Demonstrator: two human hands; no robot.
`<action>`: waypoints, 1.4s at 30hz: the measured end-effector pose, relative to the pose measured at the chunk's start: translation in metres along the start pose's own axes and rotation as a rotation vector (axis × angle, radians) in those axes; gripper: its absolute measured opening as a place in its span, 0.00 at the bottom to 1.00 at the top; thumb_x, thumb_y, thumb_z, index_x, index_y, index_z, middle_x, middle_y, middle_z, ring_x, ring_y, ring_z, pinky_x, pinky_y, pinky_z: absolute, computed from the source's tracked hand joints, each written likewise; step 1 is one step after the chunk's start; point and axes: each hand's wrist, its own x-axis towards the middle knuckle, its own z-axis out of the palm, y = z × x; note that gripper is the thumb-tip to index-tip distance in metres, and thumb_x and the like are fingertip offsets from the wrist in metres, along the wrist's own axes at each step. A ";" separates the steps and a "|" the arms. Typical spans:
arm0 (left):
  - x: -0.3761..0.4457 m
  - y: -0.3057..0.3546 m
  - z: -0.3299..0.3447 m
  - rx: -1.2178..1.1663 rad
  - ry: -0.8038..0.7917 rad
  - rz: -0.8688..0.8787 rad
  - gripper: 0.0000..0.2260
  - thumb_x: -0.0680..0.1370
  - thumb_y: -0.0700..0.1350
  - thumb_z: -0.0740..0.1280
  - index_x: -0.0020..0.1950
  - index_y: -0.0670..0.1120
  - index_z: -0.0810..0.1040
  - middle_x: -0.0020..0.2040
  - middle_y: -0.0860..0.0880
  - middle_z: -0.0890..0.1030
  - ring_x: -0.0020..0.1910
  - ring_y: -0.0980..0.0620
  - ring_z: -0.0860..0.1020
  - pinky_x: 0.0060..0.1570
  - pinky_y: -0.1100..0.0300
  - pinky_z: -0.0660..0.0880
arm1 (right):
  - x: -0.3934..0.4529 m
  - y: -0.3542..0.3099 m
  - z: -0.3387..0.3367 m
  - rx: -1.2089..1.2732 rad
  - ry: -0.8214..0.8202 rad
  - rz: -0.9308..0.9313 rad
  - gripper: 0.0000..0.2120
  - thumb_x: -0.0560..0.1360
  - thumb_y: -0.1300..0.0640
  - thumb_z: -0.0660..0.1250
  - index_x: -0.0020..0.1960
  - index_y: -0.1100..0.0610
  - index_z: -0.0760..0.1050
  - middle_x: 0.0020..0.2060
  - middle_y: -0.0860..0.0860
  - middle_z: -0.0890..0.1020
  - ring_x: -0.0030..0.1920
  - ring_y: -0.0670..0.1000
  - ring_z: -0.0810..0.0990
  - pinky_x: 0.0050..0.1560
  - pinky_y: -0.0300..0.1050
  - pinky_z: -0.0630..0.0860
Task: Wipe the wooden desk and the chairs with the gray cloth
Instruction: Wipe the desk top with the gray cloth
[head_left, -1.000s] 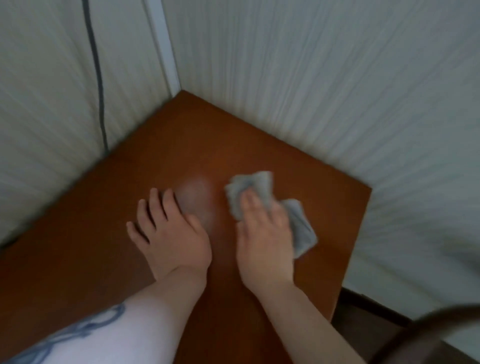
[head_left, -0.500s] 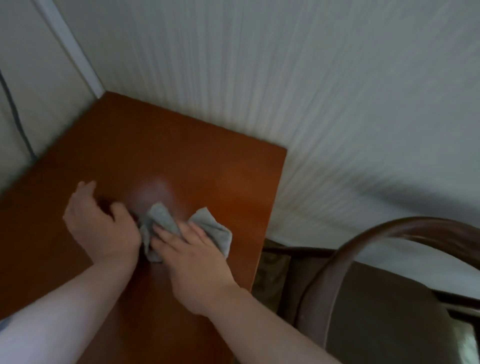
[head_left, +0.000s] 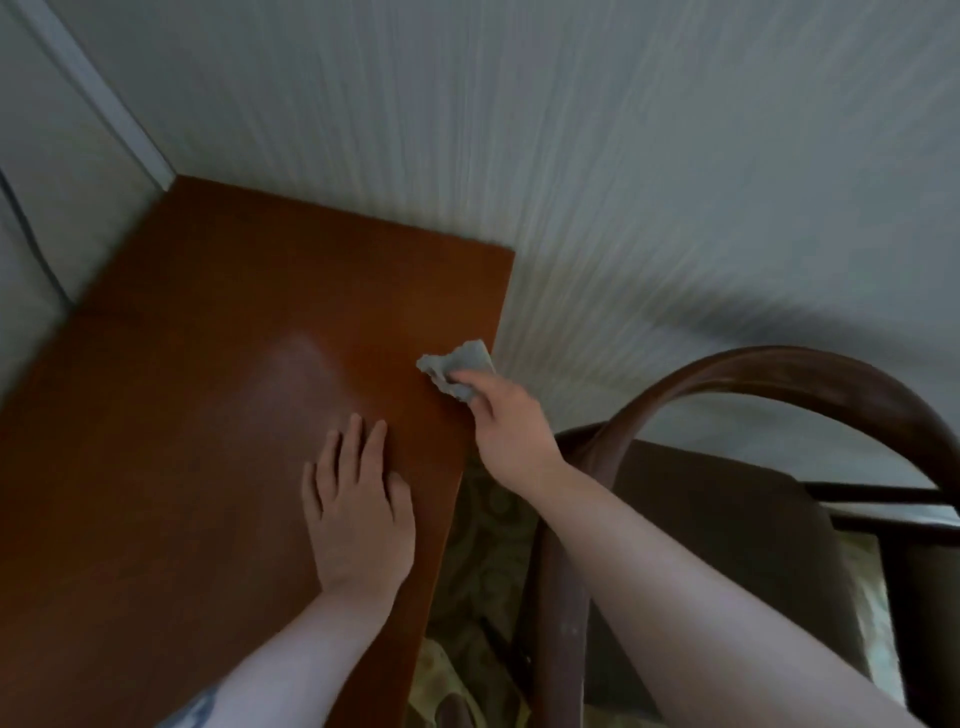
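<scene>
The reddish-brown wooden desk (head_left: 197, 415) fills the left half of the head view, set into a corner of the walls. My left hand (head_left: 358, 509) lies flat on the desk with its fingers straight, close to the right edge. My right hand (head_left: 506, 426) holds the crumpled gray cloth (head_left: 460, 366) and presses it on the desk at its right edge. A dark wooden chair (head_left: 779, 384) with a curved back stands just right of the desk, under my right forearm.
Pale striped walls (head_left: 623, 156) enclose the desk on its far and left sides. A white corner strip (head_left: 98, 98) runs up the left wall. Patterned floor (head_left: 488, 525) shows in the narrow gap between desk and chair.
My right hand has swept the cloth from beside my left hand to the desk's right edge. My left hand has flattened out. The view has swung right, showing more of the chair.
</scene>
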 end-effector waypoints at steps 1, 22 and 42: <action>0.000 0.000 -0.001 -0.004 -0.008 0.002 0.26 0.78 0.54 0.46 0.77 0.53 0.60 0.77 0.51 0.60 0.77 0.50 0.53 0.75 0.49 0.47 | -0.018 0.003 -0.008 0.055 0.009 0.012 0.18 0.83 0.60 0.53 0.70 0.50 0.71 0.66 0.49 0.75 0.64 0.48 0.72 0.64 0.38 0.67; -0.111 -0.019 -0.019 0.071 -0.163 -0.121 0.26 0.82 0.56 0.43 0.78 0.53 0.38 0.78 0.51 0.39 0.77 0.51 0.38 0.75 0.51 0.41 | -0.127 -0.014 0.028 0.029 -0.214 -0.152 0.27 0.81 0.47 0.59 0.77 0.49 0.57 0.76 0.45 0.60 0.76 0.47 0.55 0.74 0.44 0.54; -0.117 -0.062 -0.024 -0.001 -0.102 -0.113 0.29 0.76 0.58 0.34 0.77 0.57 0.44 0.77 0.57 0.40 0.75 0.58 0.35 0.72 0.55 0.36 | -0.064 -0.019 0.084 -0.695 -0.032 -0.115 0.28 0.83 0.43 0.41 0.79 0.50 0.38 0.78 0.48 0.41 0.77 0.56 0.39 0.76 0.54 0.40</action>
